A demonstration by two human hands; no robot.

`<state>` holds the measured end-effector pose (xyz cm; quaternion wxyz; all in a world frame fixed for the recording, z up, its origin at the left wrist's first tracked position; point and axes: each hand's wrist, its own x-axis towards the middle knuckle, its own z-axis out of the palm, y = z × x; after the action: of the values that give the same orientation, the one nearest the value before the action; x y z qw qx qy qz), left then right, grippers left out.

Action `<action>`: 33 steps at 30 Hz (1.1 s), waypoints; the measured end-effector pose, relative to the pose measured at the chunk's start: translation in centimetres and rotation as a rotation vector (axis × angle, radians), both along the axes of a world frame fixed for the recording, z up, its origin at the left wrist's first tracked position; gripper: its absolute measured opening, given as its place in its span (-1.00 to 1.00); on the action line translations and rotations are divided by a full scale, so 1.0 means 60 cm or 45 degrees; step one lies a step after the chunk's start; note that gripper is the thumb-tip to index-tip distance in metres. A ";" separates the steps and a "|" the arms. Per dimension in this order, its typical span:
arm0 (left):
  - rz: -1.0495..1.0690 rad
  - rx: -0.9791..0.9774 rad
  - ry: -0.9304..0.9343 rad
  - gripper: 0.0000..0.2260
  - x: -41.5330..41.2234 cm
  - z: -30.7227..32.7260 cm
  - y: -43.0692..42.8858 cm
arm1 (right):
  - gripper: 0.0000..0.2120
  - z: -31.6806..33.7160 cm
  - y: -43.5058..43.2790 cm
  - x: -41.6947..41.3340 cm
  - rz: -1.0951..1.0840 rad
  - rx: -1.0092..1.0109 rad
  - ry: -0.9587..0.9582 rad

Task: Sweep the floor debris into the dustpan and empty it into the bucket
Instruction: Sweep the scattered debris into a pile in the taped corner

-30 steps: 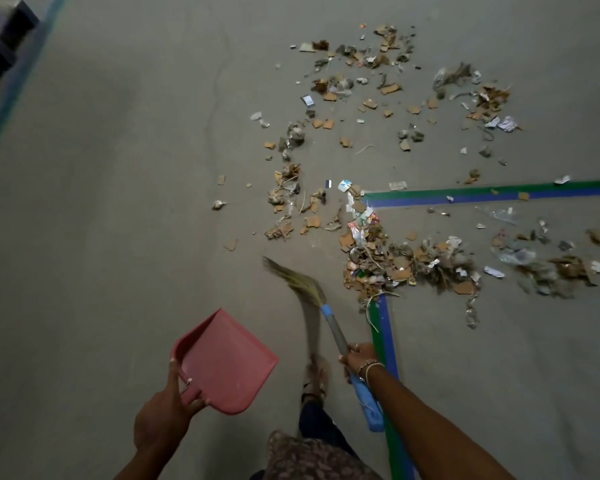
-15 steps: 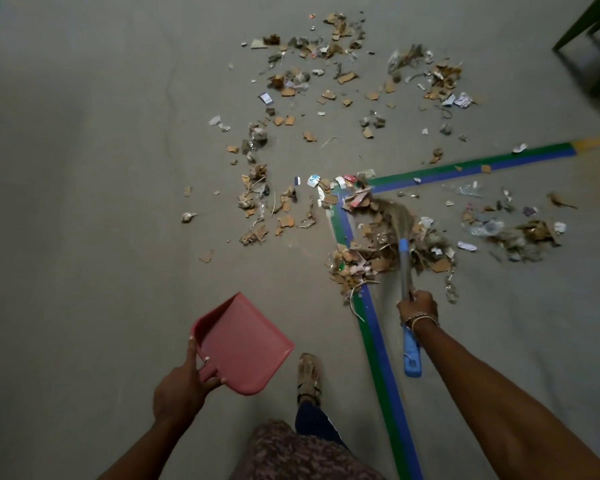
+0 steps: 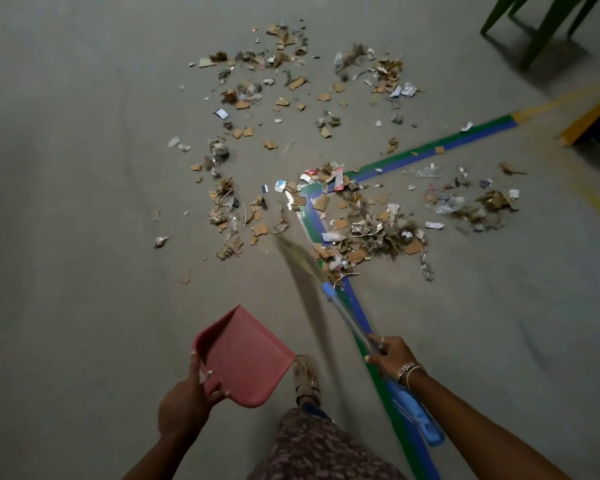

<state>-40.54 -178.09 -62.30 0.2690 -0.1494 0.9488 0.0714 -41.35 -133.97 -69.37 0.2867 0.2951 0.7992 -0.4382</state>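
Observation:
Debris of cardboard scraps, paper and foil is strewn over the grey floor, with the densest heap point(image 3: 364, 233) lying on the corner of the floor tape. My right hand point(image 3: 390, 356) grips the blue handle of a broom point(image 3: 349, 317). Its straw head point(image 3: 297, 254) is blurred and points up-left at the heap's near-left edge. My left hand point(image 3: 184, 403) grips the near rim of a red dustpan point(image 3: 245, 355), held above the floor left of the broom. No bucket is in view.
Green-and-blue floor tape point(image 3: 440, 145) runs from the heap to the right and down toward me. Green furniture legs point(image 3: 541, 26) stand at the top right. A yellow-edged object point(image 3: 593, 123) lies at the right edge. My sandalled foot point(image 3: 307, 379) is between dustpan and broom.
The broom swung right into the heap on the tape, then back left, so its head now sits at the heap's near-left edge. The dustpan stayed in my left hand. The view shifted right.

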 end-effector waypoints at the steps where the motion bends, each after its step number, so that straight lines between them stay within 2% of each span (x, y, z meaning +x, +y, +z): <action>1: 0.008 -0.003 -0.002 0.06 0.000 -0.001 0.004 | -0.42 0.000 -0.005 0.009 0.025 -0.029 -0.053; 5: 0.038 -0.002 0.017 0.10 0.009 -0.012 0.014 | -0.50 -0.014 0.009 0.011 0.012 -0.037 -0.244; 7: 0.066 0.006 0.031 0.11 0.021 -0.015 0.021 | -0.54 -0.025 0.032 -0.001 -0.002 0.021 -0.259; 11: 0.131 -0.003 0.060 0.10 0.047 -0.013 0.043 | -0.58 -0.038 0.091 -0.041 -0.103 0.112 -0.202; 17: 0.196 -0.023 0.069 0.08 0.104 0.004 0.101 | -0.70 0.020 0.163 -0.104 -0.313 0.130 -0.053; 26: 0.393 0.042 0.142 0.05 0.216 0.021 0.252 | -0.45 0.091 0.267 -0.062 -0.266 -0.006 0.115; 33: 0.507 0.135 0.138 0.07 0.311 0.004 0.386 | -0.42 0.123 0.336 0.033 -0.163 -0.187 0.070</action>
<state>-21.87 -154.91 -62.05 0.2056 -0.3155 0.9085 0.1809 -39.35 -113.82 -62.00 0.2569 0.3117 0.7519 -0.5210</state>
